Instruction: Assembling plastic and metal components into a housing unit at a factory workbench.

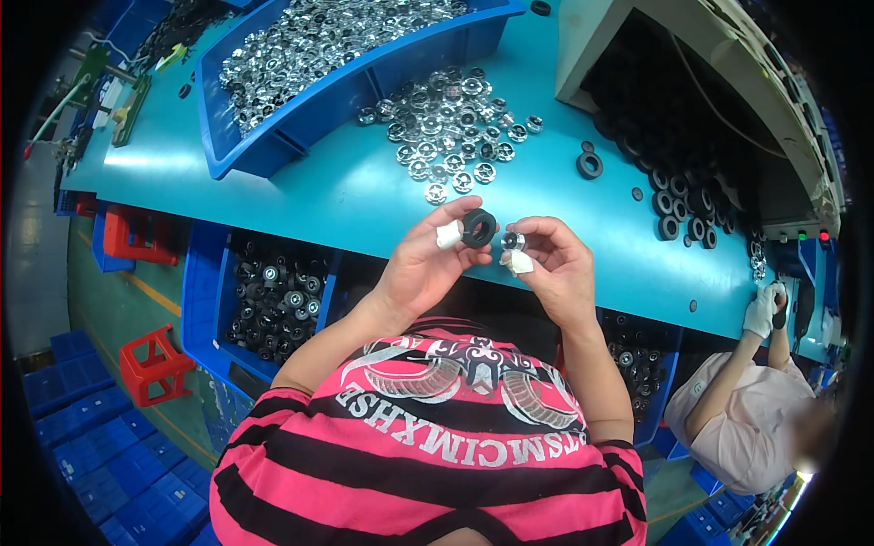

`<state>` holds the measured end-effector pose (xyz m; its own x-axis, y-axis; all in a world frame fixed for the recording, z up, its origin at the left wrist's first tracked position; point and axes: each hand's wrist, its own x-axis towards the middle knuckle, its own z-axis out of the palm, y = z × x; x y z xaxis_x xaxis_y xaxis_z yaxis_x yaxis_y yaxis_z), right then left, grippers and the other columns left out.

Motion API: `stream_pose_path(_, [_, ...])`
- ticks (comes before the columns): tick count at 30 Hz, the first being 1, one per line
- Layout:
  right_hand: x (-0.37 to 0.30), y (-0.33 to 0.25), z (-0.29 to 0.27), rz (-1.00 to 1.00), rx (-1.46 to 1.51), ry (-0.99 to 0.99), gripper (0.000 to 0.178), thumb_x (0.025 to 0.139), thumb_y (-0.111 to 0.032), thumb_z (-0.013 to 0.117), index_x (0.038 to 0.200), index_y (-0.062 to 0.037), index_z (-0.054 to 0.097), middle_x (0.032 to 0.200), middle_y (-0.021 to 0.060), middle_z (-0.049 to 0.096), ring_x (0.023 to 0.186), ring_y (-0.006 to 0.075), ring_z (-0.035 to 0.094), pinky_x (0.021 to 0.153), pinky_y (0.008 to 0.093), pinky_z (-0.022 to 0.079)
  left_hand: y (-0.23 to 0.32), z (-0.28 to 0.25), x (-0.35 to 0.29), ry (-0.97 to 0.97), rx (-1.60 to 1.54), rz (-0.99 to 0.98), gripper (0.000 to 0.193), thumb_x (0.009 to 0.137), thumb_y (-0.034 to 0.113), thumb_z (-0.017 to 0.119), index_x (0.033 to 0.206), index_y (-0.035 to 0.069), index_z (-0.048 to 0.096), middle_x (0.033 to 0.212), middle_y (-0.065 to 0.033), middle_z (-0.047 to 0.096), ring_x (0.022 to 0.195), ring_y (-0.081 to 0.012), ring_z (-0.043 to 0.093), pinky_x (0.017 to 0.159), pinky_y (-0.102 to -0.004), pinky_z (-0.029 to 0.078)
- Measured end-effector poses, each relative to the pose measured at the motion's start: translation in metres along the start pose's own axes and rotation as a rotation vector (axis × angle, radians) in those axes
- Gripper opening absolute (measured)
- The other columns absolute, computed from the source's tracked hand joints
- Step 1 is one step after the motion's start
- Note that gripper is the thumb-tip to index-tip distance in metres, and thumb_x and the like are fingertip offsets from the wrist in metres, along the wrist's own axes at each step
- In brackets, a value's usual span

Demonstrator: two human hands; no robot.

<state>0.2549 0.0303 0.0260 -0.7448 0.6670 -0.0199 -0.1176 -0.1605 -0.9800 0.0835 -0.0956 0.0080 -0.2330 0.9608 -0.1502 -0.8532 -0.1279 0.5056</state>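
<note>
Just over the near edge of the table, my left hand (434, 253) grips a black rubber tyre (479, 227) between thumb and fingers, its ring face turned toward the right. Close beside it, my right hand (557, 264) pinches a small shiny chrome wheel hub (513, 241). The tyre and the hub are a little apart. White tape wraps a finger on my left hand and the thumb of my right. Beyond my hands, a loose pile of chrome wheel hubs (444, 136) lies on the turquoise table (337, 187).
A blue bin (300, 123) full of hubs stands at the back left. Black tyres (696, 205) lie at right by a pale machine housing (601, 45). Below the table are bins of finished-looking wheels (278, 300). A red stool (157, 364) is at left; a co-worker (742, 409) works at right.
</note>
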Motion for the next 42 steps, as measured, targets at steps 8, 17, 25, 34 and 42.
stream_pose_path(8, [-0.011, -0.003, 0.008, -0.199, -0.235, 0.078, 0.033, 0.083, 0.003, 0.08, 0.115, 0.0, 0.07, 0.113, 0.009, 0.066, 0.099, 0.0156, 0.069, 0.085, 0.0292, 0.059, -0.009, 0.013, -0.002, -0.008, 0.44, 0.025, 0.057, 0.095, 0.016, 0.076, 0.144, -0.002, 0.054, 0.125, -0.0072, 0.066, 0.117, -0.0169, 0.062, 0.104, -0.0341, 0.049])
stream_pose_path(17, [-0.015, -0.003, 0.008, -0.154, 0.021, 0.126, 0.034, 0.081, 0.007, 0.079, 0.113, 0.0021, 0.069, 0.114, 0.0102, 0.064, 0.106, 0.0191, 0.069, 0.088, 0.0314, 0.06, -0.009, 0.015, -0.001, -0.015, 0.41, -0.021, 0.056, 0.094, 0.012, 0.077, 0.143, -0.002, 0.054, 0.127, -0.0101, 0.065, 0.115, -0.0179, 0.063, 0.103, -0.0353, 0.051])
stream_pose_path(25, [-0.016, 0.017, -0.004, -0.267, -0.156, 0.108, 0.035, 0.077, 0.001, 0.084, 0.11, -0.003, 0.073, 0.127, 0.0117, 0.061, 0.12, 0.0213, 0.061, 0.101, 0.0356, 0.054, -0.01, 0.016, 0.003, -0.106, 0.226, -0.098, 0.054, 0.099, 0.018, 0.07, 0.146, -0.001, 0.052, 0.13, -0.0086, 0.065, 0.12, -0.0187, 0.062, 0.102, -0.0362, 0.05])
stream_pose_path(34, [-0.017, 0.015, 0.001, -0.3, -0.288, 0.166, 0.034, 0.075, -0.005, 0.086, 0.107, -0.0056, 0.075, 0.117, 0.0089, 0.069, 0.113, 0.0243, 0.063, 0.095, 0.0366, 0.053, -0.015, 0.017, 0.001, -0.087, 0.249, -0.108, 0.056, 0.1, 0.019, 0.07, 0.148, -0.002, 0.051, 0.133, -0.0075, 0.064, 0.119, -0.0151, 0.06, 0.098, -0.0322, 0.05])
stream_pose_path(42, [-0.018, 0.01, 0.001, -0.414, -0.414, 0.237, 0.032, 0.07, -0.003, 0.087, 0.099, -0.0073, 0.074, 0.11, 0.0072, 0.07, 0.105, 0.0242, 0.066, 0.089, 0.0353, 0.054, -0.014, 0.02, 0.002, -0.085, 0.399, -0.09, 0.055, 0.101, 0.02, 0.068, 0.148, -0.002, 0.05, 0.131, -0.0062, 0.063, 0.115, -0.0129, 0.06, 0.098, -0.0299, 0.049])
